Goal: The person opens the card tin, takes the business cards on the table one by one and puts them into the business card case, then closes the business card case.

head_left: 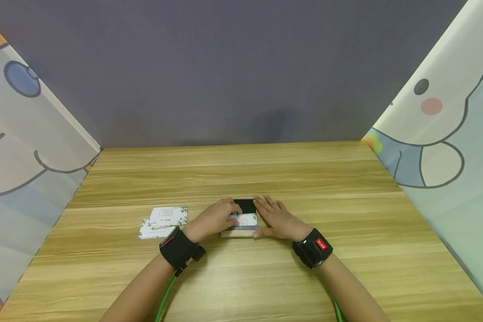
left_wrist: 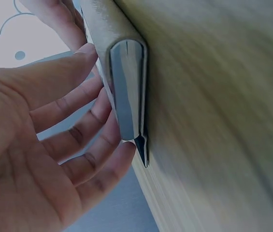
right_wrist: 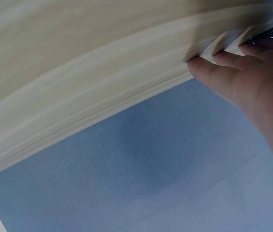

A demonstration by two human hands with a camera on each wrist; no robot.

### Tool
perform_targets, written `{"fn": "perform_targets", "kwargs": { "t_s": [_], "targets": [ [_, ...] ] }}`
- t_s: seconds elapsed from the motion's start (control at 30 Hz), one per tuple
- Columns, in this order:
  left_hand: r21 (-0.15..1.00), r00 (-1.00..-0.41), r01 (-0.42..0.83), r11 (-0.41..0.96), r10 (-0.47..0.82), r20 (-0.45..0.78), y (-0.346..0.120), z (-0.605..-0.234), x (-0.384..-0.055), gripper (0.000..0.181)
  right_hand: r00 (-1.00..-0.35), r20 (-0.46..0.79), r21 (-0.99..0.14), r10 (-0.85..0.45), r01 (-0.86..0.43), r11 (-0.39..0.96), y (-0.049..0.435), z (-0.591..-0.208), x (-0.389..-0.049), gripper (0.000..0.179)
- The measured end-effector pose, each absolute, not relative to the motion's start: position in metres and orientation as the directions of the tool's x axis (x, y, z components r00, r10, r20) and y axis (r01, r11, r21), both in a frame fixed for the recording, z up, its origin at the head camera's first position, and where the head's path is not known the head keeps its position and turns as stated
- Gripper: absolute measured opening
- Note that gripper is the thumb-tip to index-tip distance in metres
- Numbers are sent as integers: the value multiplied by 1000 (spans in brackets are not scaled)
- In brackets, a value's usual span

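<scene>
In the head view a small card case [head_left: 239, 234] lies on the table with its dark lid [head_left: 246, 205] folded open away from me. A white business card [head_left: 248, 218] with leaf print sits in it. My left hand [head_left: 213, 219] is over the case's left side, thumb and fingertips touching the card. The left wrist view shows the case's shiny metal end [left_wrist: 126, 92] and relaxed, slightly bent fingers along its top. My right hand [head_left: 281, 222] rests flat at the case's right edge, fingers extended and thumb at the near corner.
Two overlapping printed cards, an upper card [head_left: 167, 215] and a lower card [head_left: 150, 231], lie left of my left hand. The wooden table [head_left: 306, 179] meets a dark grey panel [head_left: 233, 80] at the back. Green cables [head_left: 166, 297] run from the wrist straps.
</scene>
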State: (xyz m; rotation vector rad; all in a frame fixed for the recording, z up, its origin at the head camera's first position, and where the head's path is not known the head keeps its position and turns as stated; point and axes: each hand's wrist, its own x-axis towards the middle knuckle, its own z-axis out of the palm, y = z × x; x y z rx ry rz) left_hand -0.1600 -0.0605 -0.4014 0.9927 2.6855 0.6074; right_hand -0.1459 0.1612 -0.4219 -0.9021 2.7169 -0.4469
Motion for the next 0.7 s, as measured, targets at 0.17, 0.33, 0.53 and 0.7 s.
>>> {"fn": "perform_targets", "kwargs": {
  "t_s": [0.17, 0.33, 0.53, 0.7],
  "targets": [
    [430, -737, 596, 678, 675, -43, -61, -402, -159, 22, -778, -134, -355, -614, -541, 762, 161, -422, -146, 94],
    [405, -729, 617, 675, 683, -27, -62, -401, -157, 22, -779, -128, -354, -614, -543, 762, 161, -423, -146, 94],
    [402, -734, 614, 680, 679, -27, -63, -401, -155, 24, -783, -133, -365, -608, -532, 764, 161, -422, -146, 94],
    [452, -746, 590, 668, 666, -9, -67, -399, -153, 25, -783, -135, -372, -607, -528, 763, 161, -422, -145, 94]
  ]
}}
